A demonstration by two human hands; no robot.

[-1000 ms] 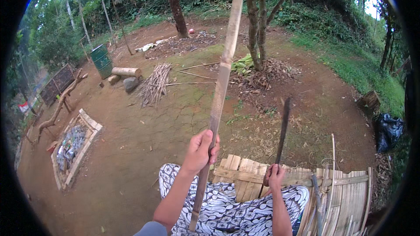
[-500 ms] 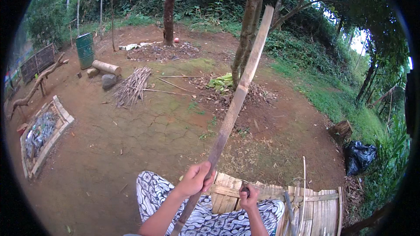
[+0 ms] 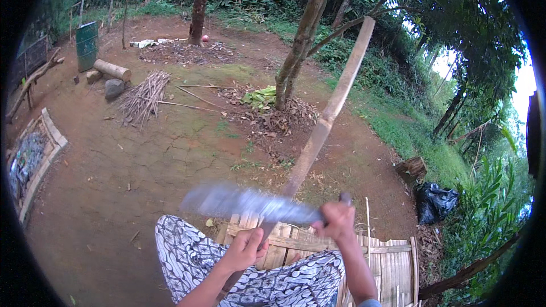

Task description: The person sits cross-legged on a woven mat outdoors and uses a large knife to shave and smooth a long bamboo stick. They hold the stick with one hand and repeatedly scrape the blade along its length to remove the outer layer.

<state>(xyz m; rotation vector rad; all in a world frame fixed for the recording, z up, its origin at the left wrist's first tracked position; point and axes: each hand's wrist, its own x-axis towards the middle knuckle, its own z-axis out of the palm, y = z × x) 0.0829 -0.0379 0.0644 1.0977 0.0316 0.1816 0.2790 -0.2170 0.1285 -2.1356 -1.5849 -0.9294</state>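
My left hand [image 3: 243, 250] is wrapped round the lower part of a long split-bamboo slat [image 3: 330, 116]. The slat slants up and away to the right, brown and dark low down, paler toward its far end. In my right hand [image 3: 337, 220] is the handle of a machete [image 3: 244, 203]. Its wide grey blade is smeared by motion and lies across the slat just above my left hand, pointing left. Whether the edge touches the bamboo I cannot tell. Patterned black-and-white cloth [image 3: 296, 278] covers my legs beneath both hands.
Under me is a woven bamboo platform [image 3: 392, 258]. A black plastic bag [image 3: 435, 202] and a stump [image 3: 410, 169] are at the right. Ahead stand a tree [image 3: 293, 51], a stick pile [image 3: 145, 96], a log [image 3: 112, 70] and a green drum [image 3: 87, 47]. A bordered pit [image 3: 54, 131] is far left.
My right hand has risen from the platform, bringing the machete blade into sight across the slat. The slat's far end has shifted right, and the whole view has turned slightly right.
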